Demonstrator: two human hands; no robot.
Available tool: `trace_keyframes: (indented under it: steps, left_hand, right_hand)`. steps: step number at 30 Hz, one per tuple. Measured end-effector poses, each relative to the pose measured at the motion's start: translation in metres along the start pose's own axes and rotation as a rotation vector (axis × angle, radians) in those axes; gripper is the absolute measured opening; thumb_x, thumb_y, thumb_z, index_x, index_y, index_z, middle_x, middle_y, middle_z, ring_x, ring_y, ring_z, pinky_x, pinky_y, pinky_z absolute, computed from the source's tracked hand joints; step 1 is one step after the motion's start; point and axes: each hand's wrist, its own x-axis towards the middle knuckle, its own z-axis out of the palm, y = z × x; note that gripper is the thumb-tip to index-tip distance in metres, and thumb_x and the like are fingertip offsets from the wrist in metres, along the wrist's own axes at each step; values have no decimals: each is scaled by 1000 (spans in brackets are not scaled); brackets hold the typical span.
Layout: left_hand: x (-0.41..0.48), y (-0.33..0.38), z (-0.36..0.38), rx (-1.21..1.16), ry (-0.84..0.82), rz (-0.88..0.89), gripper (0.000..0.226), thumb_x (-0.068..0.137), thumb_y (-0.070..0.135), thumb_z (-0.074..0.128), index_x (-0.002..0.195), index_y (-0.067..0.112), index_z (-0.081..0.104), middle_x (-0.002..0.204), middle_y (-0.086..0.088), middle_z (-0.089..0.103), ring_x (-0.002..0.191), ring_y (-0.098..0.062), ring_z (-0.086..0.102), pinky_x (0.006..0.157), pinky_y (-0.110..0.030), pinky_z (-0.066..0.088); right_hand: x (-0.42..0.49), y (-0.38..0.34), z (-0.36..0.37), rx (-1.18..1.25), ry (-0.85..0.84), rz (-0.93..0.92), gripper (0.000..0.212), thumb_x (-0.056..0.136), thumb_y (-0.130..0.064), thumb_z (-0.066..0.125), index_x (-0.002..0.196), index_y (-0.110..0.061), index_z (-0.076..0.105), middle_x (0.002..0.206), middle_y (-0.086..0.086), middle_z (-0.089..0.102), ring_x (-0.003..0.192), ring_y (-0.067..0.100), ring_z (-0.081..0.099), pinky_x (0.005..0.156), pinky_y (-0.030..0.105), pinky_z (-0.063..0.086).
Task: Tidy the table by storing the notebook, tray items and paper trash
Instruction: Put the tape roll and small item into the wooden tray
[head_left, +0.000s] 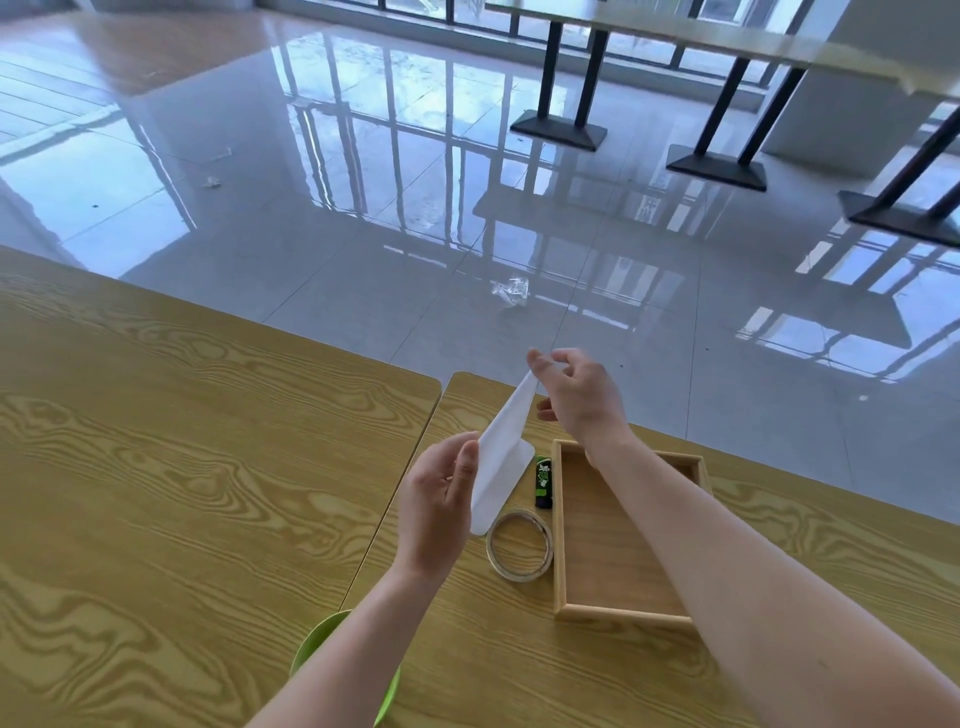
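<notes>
Green container rim (310, 650) nearest, under left forearm (358, 636); above desk (156, 467), pinches white paper (500, 467) with left grip (436, 501) low and right grip (577, 397) high, over tape ring (519, 573) beside wooden tray (559, 519).

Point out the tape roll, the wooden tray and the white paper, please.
tape roll (519, 574): head view, ring's near wall.
wooden tray (623, 613): head view, near rim.
white paper (501, 467): head view, middle of the sheet.

Left hand (441, 501), right hand (582, 400) aloft (both pinching)
</notes>
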Motion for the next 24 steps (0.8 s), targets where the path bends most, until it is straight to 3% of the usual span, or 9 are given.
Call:
trace_keyframes:
  steps: [5,10,18,24]
  left_hand:
    - [-5,-2,-2,54,37,105,26,100,42,49,112,32,70,94,19,71,90,-10,67,68,-25,52]
    - [-8,-6,1,86,109,112,29,99,38,54,117,22,71,91,13,72,84,-7,67,65,-25,52]
    - [5,-5,1,59,229,36,30,97,38,56,117,22,72,93,17,71,88,-2,66,69,-17,50]
    - [20,-9,3,79,318,13,25,98,35,56,115,25,72,98,16,72,91,4,64,74,-24,53]
  right_hand:
    - [8,-2,14,-81,-26,-26,58,90,-44,66,137,-15,48,100,7,68,65,16,73,76,43,62]
    - [12,-9,32,-1,-41,-4,48,94,-27,62,140,-18,47,99,8,65,66,16,72,68,39,63]
    - [32,-26,56,74,-96,20,44,96,-21,60,138,-18,49,99,7,61,81,22,69,63,36,64]
    - [50,-31,70,122,-95,43,43,95,-18,61,137,-17,51,92,5,60,85,26,68,61,36,63]
